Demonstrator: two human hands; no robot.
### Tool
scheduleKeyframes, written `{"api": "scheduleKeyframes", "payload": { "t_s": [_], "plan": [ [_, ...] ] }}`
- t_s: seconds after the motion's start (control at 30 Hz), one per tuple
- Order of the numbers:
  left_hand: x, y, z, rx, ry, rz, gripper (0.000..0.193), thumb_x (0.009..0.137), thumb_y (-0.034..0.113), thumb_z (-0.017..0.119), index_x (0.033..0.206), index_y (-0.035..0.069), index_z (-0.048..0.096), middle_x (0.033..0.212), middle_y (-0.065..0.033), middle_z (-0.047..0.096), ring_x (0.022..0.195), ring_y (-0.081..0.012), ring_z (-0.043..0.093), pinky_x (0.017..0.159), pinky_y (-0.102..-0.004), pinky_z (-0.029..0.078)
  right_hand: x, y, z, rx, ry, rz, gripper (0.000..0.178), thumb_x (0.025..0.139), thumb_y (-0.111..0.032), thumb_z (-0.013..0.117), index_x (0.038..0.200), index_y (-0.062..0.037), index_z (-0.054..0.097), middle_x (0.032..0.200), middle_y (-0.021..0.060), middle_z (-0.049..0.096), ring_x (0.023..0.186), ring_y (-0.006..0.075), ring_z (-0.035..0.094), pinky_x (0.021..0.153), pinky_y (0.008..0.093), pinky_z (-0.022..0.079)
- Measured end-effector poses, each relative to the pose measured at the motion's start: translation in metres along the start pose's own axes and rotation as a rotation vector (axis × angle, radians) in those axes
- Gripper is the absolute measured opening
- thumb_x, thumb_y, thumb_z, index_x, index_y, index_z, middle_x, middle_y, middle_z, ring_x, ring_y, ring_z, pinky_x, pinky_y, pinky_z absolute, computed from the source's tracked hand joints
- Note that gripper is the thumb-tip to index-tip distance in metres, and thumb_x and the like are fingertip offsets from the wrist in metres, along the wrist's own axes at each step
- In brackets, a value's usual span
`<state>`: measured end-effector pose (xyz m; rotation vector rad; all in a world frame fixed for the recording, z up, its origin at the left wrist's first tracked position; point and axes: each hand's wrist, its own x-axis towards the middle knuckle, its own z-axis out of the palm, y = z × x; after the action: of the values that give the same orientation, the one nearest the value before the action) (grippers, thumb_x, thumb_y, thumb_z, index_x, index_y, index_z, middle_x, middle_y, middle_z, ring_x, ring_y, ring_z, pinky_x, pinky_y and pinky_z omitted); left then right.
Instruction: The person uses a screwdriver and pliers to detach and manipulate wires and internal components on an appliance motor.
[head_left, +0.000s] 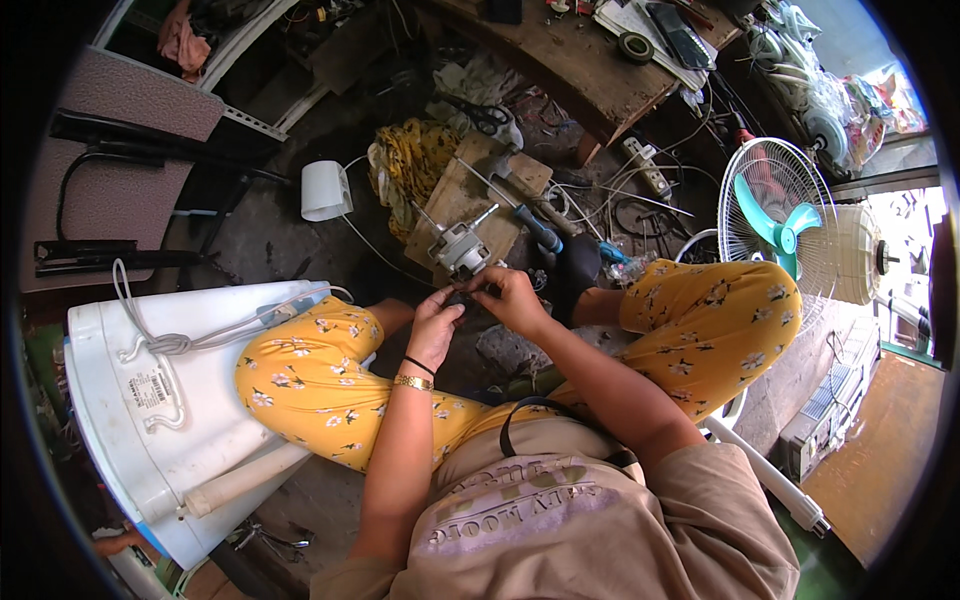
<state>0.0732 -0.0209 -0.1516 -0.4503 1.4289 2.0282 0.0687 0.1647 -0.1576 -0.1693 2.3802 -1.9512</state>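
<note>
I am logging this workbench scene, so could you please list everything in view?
fan motor: one, grey metal, on the wooden board by the hands
wooden board: one, brown, on the floor
screwdriver: one, blue handle, right of the motor
fan: one, white cage, teal blades, right
white housing: one, with tied cord, left
scissors: one, black, top
tape roll: one, dark, on bench
left hand: one, bracelets at the wrist, below the motor
right hand: one, at the motor

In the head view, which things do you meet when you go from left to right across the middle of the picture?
White plastic housing with a coiled cord → left hand → small electric motor → right hand → standing fan with teal blades.
</note>
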Motion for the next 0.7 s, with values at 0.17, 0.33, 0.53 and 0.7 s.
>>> {"api": "scheduleKeyframes", "payload": {
  "t_s": [0.17, 0.33, 0.53, 0.7],
  "plan": [
    [0.0010, 0.0004, 0.0010, -0.049, -0.006, -0.007, 0.035, 0.087, -0.004, 0.055, 0.121, 0.003, 0.059, 0.112, -0.0036, 0.062, 0.097, -0.0110, 0.058, 0.082, -0.0259, 0.048, 0.0000, -0.0007, -0.0029, -0.087, -0.037, -0.061, 0.016, 0.074, 0.003, 0.070, 0.089, -0.0017, 0.070, 0.090, 0.0143, 0.070, 0.087, 0.0286, 0.069, 0.078, 0.0348, 0.053],
    [0.0013, 0.0028, 0.0045, -0.178, -0.005, -0.052, 0.033, 0.087, -0.005, 0.053, 0.119, 0.003, 0.058, 0.116, -0.0062, 0.060, 0.103, -0.0167, 0.058, 0.088, -0.0344, 0.049, 0.0006, 0.0027, -0.0040, 0.054, -0.016, 0.099, 0.017, 0.076, 0.001, 0.071, 0.092, -0.0011, 0.071, 0.091, 0.0144, 0.071, 0.087, 0.0280, 0.069, 0.078, 0.0349, 0.053],
    [0.0048, 0.0017, 0.0044, -0.207, -0.002, -0.062, 0.032, 0.086, -0.006, 0.052, 0.116, 0.002, 0.057, 0.113, -0.0082, 0.060, 0.104, -0.0179, 0.058, 0.091, -0.0365, 0.048, -0.0006, 0.0036, -0.0075, -0.009, -0.075, 0.032, 0.017, 0.076, 0.001, 0.071, 0.093, -0.0025, 0.071, 0.092, 0.0139, 0.071, 0.088, 0.0289, 0.069, 0.079, 0.0355, 0.054],
    [0.0067, -0.0005, 0.0041, -0.268, -0.003, -0.077, 0.031, 0.084, -0.006, 0.051, 0.114, 0.002, 0.057, 0.112, -0.0091, 0.061, 0.104, -0.0194, 0.058, 0.094, -0.0372, 0.048, 0.0012, 0.0038, -0.0113, -0.164, -0.159, -0.182, 0.018, 0.076, -0.005, 0.072, 0.094, -0.0063, 0.071, 0.094, 0.0120, 0.069, 0.088, 0.0323, 0.067, 0.078, 0.0392, 0.054]
  ]
}}
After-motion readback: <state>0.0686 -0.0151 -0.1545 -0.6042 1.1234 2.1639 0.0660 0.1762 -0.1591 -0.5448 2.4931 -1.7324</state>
